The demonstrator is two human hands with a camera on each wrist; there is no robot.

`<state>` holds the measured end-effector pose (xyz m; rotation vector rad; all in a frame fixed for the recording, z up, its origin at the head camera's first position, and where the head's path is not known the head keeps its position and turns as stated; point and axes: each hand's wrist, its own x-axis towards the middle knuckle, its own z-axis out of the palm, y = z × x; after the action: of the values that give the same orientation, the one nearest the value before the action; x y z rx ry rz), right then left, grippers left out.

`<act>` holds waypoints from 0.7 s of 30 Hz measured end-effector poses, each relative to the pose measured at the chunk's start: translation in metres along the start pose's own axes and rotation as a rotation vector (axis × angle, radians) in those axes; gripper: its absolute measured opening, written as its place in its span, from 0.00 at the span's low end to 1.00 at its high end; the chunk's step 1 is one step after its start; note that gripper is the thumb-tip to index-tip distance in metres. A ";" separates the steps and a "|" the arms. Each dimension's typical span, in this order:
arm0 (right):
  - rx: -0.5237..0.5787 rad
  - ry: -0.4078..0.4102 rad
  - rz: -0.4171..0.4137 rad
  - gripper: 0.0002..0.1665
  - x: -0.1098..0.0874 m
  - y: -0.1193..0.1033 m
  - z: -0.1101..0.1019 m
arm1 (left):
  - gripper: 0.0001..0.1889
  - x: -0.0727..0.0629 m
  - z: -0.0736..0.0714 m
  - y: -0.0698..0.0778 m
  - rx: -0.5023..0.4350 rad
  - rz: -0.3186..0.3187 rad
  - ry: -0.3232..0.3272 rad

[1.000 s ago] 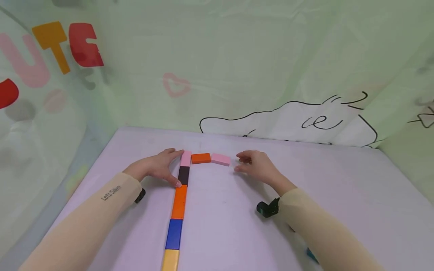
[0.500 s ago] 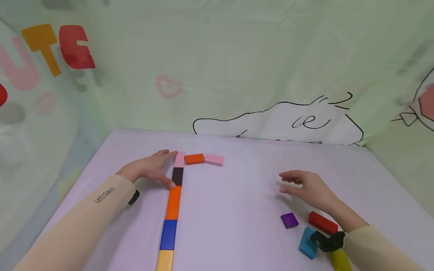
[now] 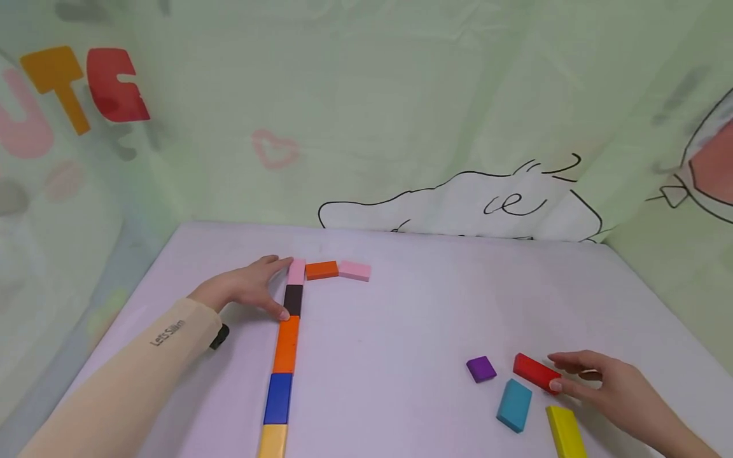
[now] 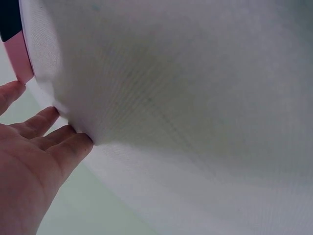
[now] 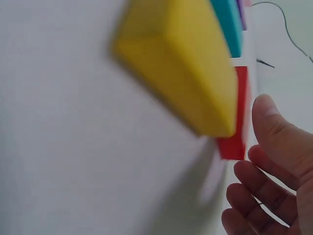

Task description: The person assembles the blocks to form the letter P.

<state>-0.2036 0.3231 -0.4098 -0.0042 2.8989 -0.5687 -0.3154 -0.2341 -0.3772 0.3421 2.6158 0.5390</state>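
My left hand [image 3: 249, 286] rests beside the upper end of a column of wooden blocks, fingers spread. Its index fingertip touches the far end of a pink block [image 3: 296, 272], as the left wrist view also shows; the thumb lies where the dark block [image 3: 293, 300] meets a long orange block [image 3: 286, 345]. On the right, my right hand [image 3: 615, 385] reaches around the near end of a red block [image 3: 531, 370], thumb and fingers parted. A yellow block [image 5: 186, 63] partly covers the red one in the right wrist view.
Below the orange block the column runs on with blue [image 3: 278, 399] and pale yellow [image 3: 273, 441] blocks. An orange block [image 3: 322, 270] and another pink block [image 3: 355, 271] extend rightward from its top. Purple [image 3: 481, 369] and teal [image 3: 515, 405] blocks lie near the red one.
My right hand has left the end of the top row and moved right and nearer to the red block. The left hand stays at the column. The view has turned slightly right.
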 end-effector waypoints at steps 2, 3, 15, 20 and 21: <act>0.008 -0.011 0.039 0.41 -0.003 0.003 0.005 | 0.58 0.000 0.000 0.000 0.003 0.000 0.000; 0.013 -0.013 0.054 0.42 -0.004 0.004 0.007 | 0.59 0.000 0.000 0.001 0.005 -0.001 0.000; -0.038 0.066 -0.050 0.28 0.013 -0.001 0.003 | 0.58 0.001 0.000 -0.001 0.001 0.002 -0.001; -0.058 0.055 -0.098 0.25 0.035 -0.021 -0.004 | 0.58 0.001 0.000 -0.002 -0.004 -0.002 -0.004; -0.058 0.051 -0.104 0.25 0.040 -0.027 -0.004 | 0.58 0.001 0.000 -0.002 -0.004 -0.002 -0.004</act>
<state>-0.2441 0.2980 -0.4030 -0.1512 2.9779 -0.5080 -0.3167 -0.2357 -0.3780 0.3391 2.6106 0.5416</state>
